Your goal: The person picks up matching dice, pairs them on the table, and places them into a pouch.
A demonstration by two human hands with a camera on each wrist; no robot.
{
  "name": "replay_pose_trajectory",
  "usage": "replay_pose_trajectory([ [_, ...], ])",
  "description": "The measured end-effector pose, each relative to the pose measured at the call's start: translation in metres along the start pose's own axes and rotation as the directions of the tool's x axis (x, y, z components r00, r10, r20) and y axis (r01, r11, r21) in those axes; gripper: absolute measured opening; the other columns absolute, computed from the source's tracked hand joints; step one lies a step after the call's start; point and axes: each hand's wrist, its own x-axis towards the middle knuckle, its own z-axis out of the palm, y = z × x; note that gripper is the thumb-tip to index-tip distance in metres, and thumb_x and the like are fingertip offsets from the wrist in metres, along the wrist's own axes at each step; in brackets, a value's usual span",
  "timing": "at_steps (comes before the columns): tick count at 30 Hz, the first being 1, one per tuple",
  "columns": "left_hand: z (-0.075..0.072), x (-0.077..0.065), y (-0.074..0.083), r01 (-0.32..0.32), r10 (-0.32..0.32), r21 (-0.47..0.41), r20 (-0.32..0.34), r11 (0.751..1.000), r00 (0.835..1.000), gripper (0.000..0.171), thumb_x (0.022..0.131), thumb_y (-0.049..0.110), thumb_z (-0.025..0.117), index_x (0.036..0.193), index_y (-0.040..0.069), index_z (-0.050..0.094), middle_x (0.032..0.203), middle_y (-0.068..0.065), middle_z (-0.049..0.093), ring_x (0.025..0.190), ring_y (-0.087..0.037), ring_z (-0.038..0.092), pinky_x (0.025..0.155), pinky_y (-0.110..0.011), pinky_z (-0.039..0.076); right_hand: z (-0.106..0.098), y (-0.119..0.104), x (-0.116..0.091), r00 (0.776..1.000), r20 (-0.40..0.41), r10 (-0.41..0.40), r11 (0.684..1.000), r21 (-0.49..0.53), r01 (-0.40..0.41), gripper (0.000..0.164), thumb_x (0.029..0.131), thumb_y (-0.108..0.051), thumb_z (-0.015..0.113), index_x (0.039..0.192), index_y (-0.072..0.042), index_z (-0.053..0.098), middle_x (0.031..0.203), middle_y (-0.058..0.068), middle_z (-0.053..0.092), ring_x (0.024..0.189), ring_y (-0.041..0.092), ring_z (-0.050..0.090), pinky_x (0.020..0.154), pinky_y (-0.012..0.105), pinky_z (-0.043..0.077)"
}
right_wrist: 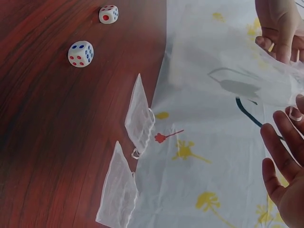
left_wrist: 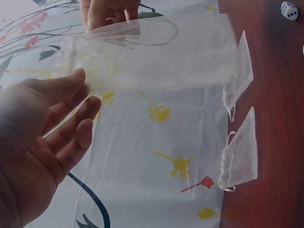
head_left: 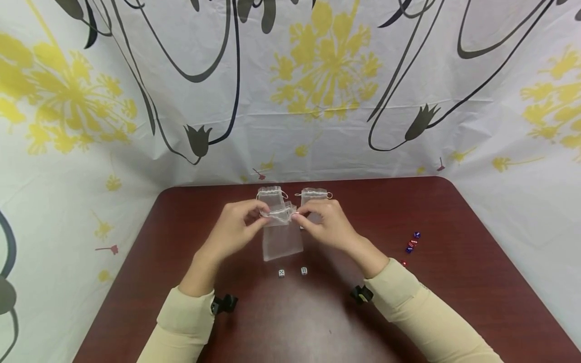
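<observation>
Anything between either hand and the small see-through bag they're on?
Nothing visible. The left hand and right hand both hold the bag near its top. Two other bags lie beyond it, and two white dice sit on the near side, clear of the fingers.

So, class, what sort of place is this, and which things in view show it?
Likely a makeshift indoor recording corner: a reddish-brown table, white floral-print sheeting hanging behind it, and black wrist-worn cameras.
</observation>
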Motion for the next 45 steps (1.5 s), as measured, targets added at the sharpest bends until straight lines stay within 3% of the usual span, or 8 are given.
replay_pose_trajectory([
  [9, -0.008, -0.004, -0.010, -0.018, 0.021, 0.029, -0.100, 0.999, 0.995, 0.017, 0.082, -0.004, 0.081, 0.094, 0.005, 0.073, 0.083, -0.002, 0.071, 0.069, -0.011, 0.063, 0.064, -0.030, 0.056, 0.007, 0.004, -0.009, 0.998, -0.010, 0.055, 0.998, 0.012, -0.055, 0.007, 0.087, -0.011, 0.080, 0.091, -0.009, 0.075, 0.083, -0.003, 0.072, 0.078, 0.011, 0.068, 0.072, 0.032, 0.056],
  [21, -0.026, -0.008, -0.023, -0.019, 0.031, 0.085, -0.146, 0.996, 0.989, 0.020, 0.078, -0.005, 0.084, 0.092, 0.005, 0.073, 0.085, -0.004, 0.073, 0.069, -0.013, 0.065, 0.063, -0.038, 0.058, 0.025, 0.012, -0.028, 0.992, -0.022, 0.127, 0.992, 0.017, -0.127, 0.013, 0.087, -0.012, 0.080, 0.093, -0.002, 0.075, 0.084, 0.000, 0.072, 0.078, 0.012, 0.068, 0.072, 0.035, 0.059],
  [28, -0.033, -0.014, -0.033, 0.011, 0.009, 0.128, -0.155, 0.992, 0.988, 0.020, 0.078, -0.003, 0.085, 0.091, 0.007, 0.074, 0.084, -0.002, 0.074, 0.068, -0.012, 0.064, 0.061, -0.034, 0.055, 0.038, 0.010, -0.037, 0.989, -0.011, 0.147, 0.988, 0.042, -0.147, 0.011, 0.087, -0.012, 0.080, 0.093, -0.004, 0.075, 0.083, 0.000, 0.072, 0.076, 0.011, 0.067, 0.068, 0.036, 0.060],
  [37, -0.032, -0.018, -0.043, 0.053, -0.032, 0.144, -0.144, 0.988, 0.989, 0.019, 0.079, -0.003, 0.083, 0.092, 0.008, 0.073, 0.085, -0.003, 0.073, 0.071, -0.015, 0.064, 0.066, -0.045, 0.057, 0.057, 0.005, -0.049, 0.987, 0.066, 0.145, 0.989, 0.020, -0.147, 0.010, 0.088, -0.016, 0.080, 0.092, -0.008, 0.075, 0.083, -0.002, 0.071, 0.076, 0.021, 0.069, 0.067, 0.038, 0.056],
  [45, -0.031, -0.020, -0.047, 0.064, -0.042, 0.150, -0.140, 0.987, 0.989, 0.019, 0.080, -0.002, 0.083, 0.093, 0.008, 0.074, 0.086, -0.002, 0.073, 0.072, -0.015, 0.064, 0.067, -0.044, 0.056, 0.073, 0.006, -0.061, 0.962, 0.206, 0.178, 0.983, -0.092, -0.162, 0.014, 0.090, -0.024, 0.079, 0.095, -0.012, 0.075, 0.086, -0.005, 0.072, 0.076, 0.010, 0.068, 0.071, 0.030, 0.056],
])
